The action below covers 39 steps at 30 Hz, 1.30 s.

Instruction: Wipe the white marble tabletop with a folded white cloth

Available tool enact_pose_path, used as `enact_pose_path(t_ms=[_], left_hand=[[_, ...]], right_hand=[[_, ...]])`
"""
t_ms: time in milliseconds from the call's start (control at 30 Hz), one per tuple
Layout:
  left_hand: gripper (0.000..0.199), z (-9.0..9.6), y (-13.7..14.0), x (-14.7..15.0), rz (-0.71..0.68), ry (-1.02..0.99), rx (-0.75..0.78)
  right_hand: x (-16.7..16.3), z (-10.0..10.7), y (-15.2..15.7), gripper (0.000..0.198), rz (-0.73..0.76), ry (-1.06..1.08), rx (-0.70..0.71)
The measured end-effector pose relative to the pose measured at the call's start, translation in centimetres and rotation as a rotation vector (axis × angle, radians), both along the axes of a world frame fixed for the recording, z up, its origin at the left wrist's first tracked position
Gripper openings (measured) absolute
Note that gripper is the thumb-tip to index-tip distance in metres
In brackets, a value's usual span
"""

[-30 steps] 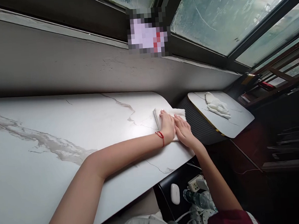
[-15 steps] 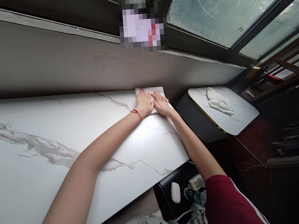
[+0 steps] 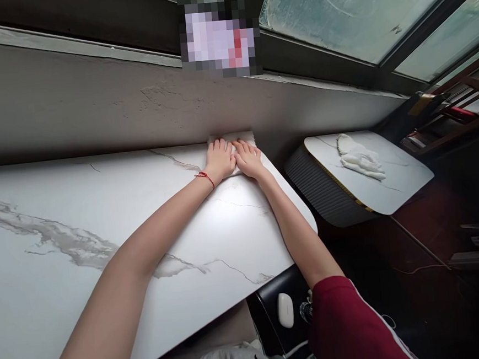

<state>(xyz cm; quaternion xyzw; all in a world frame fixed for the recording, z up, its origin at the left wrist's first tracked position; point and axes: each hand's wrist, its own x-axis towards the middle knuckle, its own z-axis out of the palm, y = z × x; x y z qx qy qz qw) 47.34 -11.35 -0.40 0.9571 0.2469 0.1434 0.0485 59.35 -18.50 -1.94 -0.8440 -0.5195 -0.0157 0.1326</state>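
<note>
A folded white cloth (image 3: 242, 136) lies at the far right end of the white marble-patterned table (image 3: 79, 197), against the wall. My left hand (image 3: 220, 160), with a red string bracelet (image 3: 206, 176) at the wrist, rests palm down on the cloth's left part. Beside it, my right hand (image 3: 248, 158) presses flat on the right part. Both hands have their fingers stretched forward over the fabric, thumbs close together. Much of the cloth is hidden beneath them, and its far edge reaches slightly up the wall.
Past a gap on the right, a crumpled white cloth (image 3: 361, 158) lies on a smaller marble-topped cabinet (image 3: 405, 180). The wall (image 3: 92, 102) and window frame (image 3: 316, 49) border the far side. Below the near edge, a white case (image 3: 285, 310) sits on a black surface.
Both hands have pushed the cloth a little toward the wall, so its far edge now overlaps the table's back edge. The view has shifted slightly, showing the table's rounded right corner.
</note>
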Motion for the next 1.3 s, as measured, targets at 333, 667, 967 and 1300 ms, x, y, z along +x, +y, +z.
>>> enact_pose_path(t_ms=[333,667,967,1300], left_hand=[[0.055,0.2,-0.1,-0.3,-0.001,0.013,0.021],[0.056,1.3,0.1,-1.4,-0.037,0.083,0.091],[0.042,2.8,-1.5,-1.9,0.07,0.05,0.035],[0.037,2.7,-8.9,-8.1,-0.2,0.192,0.101]], right_hand=[[0.2,-0.6,-0.5,0.057,0.04,-0.025,0.105],[-1.5,0.5,-1.9,0.054,0.069,-0.014,0.12],[-3.9,2.7,-2.8,0.033,0.05,-0.107,0.13],[-11.0,2.1,-12.5,0.027,0.098,-0.291,0.149]])
